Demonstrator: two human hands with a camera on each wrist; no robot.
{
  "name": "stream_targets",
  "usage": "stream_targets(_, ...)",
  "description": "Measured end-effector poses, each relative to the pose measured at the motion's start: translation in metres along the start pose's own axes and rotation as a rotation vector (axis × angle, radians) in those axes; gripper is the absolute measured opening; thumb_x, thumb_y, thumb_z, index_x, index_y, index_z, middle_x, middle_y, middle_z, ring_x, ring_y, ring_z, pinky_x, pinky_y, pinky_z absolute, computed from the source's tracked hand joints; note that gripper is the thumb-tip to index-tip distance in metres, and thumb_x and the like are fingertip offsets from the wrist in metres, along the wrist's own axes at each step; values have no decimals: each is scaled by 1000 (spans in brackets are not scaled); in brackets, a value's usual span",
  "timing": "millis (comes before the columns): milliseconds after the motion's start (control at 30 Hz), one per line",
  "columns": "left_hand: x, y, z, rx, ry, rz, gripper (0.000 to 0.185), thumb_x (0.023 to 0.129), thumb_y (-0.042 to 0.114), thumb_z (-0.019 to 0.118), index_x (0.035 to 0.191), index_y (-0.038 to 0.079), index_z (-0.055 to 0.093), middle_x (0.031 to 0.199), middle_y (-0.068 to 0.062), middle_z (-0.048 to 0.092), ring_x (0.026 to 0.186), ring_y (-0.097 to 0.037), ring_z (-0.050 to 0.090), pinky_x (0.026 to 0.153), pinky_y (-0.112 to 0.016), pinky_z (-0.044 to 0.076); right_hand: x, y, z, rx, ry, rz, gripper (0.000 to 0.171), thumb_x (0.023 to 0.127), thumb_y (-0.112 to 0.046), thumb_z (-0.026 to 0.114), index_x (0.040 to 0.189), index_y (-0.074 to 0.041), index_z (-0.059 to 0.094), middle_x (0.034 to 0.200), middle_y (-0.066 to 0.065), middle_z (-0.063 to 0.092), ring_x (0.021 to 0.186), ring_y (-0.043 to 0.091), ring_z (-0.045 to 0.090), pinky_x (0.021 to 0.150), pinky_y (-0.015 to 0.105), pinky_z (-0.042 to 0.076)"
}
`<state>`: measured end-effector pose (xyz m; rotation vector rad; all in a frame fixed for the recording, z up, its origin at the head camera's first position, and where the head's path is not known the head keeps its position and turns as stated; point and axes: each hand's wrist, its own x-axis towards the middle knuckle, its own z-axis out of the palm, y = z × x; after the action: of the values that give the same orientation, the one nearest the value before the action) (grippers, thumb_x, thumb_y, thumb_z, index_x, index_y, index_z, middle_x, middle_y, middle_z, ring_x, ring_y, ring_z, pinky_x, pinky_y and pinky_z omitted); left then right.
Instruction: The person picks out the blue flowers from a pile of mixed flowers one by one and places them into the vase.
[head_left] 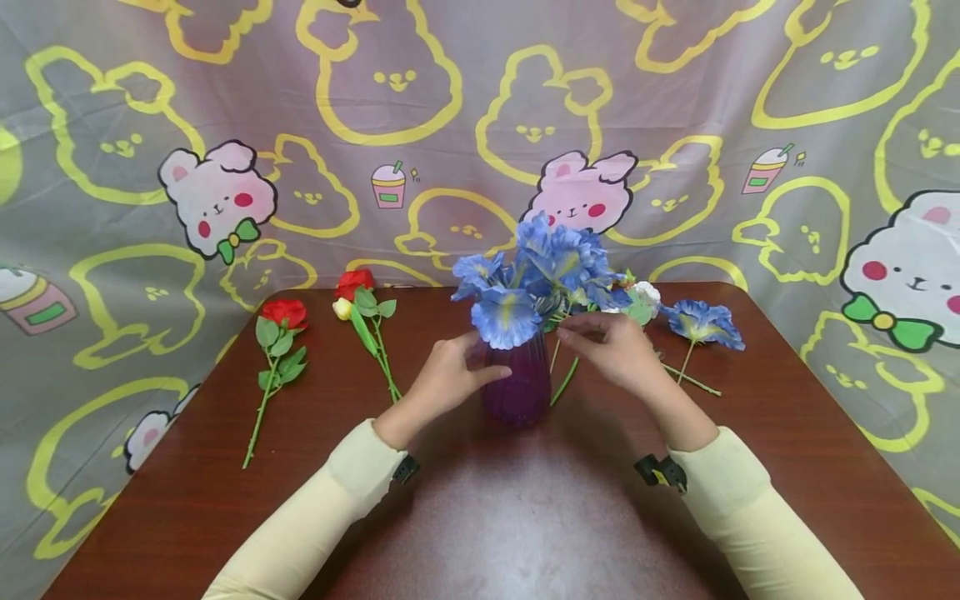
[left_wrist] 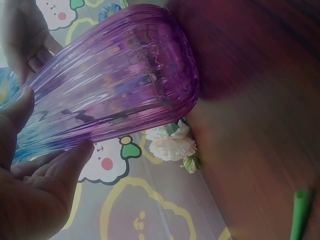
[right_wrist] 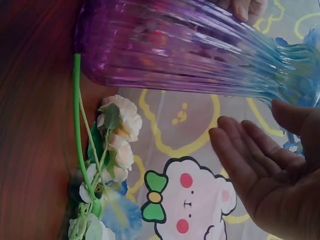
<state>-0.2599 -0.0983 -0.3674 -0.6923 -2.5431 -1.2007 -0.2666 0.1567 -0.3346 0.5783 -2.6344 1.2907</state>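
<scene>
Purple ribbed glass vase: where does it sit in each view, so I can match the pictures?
Head view: the purple ribbed glass vase stands at table centre, between both hands.
Left wrist view: it fills the upper left, lying diagonally in frame.
Right wrist view: it spans the top.
Shared landmark: the white flower lying behind the vase.

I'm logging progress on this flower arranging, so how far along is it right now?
Done: several blue flowers already stand in the purple vase. In hand: the left hand touches the vase's side with relaxed fingers, and the right hand is up at the stems by the rim, though a pinch isn't clear. Left: two red roses on the table, plus a white flower and one more blue flower lying right of the vase.
</scene>
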Motion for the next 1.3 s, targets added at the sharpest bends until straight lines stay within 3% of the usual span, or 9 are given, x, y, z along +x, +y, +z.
stream_targets(333,-3,-2,2,-22,8,6,46,80,22,82,119,6,66,117,-9,68,104,-19,65,87,-34,53,7,24,-5,-165,-40,65,29,91,-25,70,106,0,72,99,13,71,95,30,65,78,45,52)
stream_targets(433,-3,-2,2,-30,3,1,46,80,22,82,119,5,66,117,-10,68,104,-19,65,87,-34,53,9,34,-14,-218,-78,114,27,92,-28,69,99,-2,73,93,13,71,87,30,63,72,44,50)
stream_targets(667,-2,-3,4,-37,-14,3,48,81,23,81,123,6,64,121,-10,66,106,-19,65,88,-33,53,7,55,-43,-291,-109,237,41,93,-31,66,115,4,68,108,21,68,98,38,62,75,48,52)
stream_targets(933,-3,-3,3,-29,-8,11,45,81,22,81,120,6,65,116,-10,68,102,-19,66,86,-32,54,-5,79,-69,-309,-112,305,43,92,-34,67,107,5,71,105,23,68,88,33,62,65,41,52)
stream_targets(1000,-3,-4,3,-29,-9,17,45,81,22,81,121,6,65,117,-10,68,103,-19,66,86,-32,53,-7,86,-75,-322,-113,328,44,91,-37,68,105,5,71,100,21,69,83,31,61,63,39,50)
stream_targets(1100,-2,-4,3,-37,-15,24,48,82,22,80,124,5,64,121,-11,66,106,-19,65,87,-32,53,-11,95,-82,-325,-125,374,45,90,-38,67,101,6,72,78,12,65,70,25,56,58,35,46)
stream_targets(1233,-3,-5,4,-36,-20,26,49,82,22,80,125,5,63,123,-11,64,108,-19,64,88,-33,52,-16,103,-89,-340,-140,415,42,90,-38,68,95,4,74,69,2,61,67,23,51,56,33,42)
stream_targets(1300,-4,-5,4,-36,-20,28,50,82,22,80,126,5,63,124,-11,64,109,-19,63,89,-33,52,-18,107,-91,-365,-141,427,40,89,-39,68,83,0,74,66,-1,59,67,22,50,56,32,41)
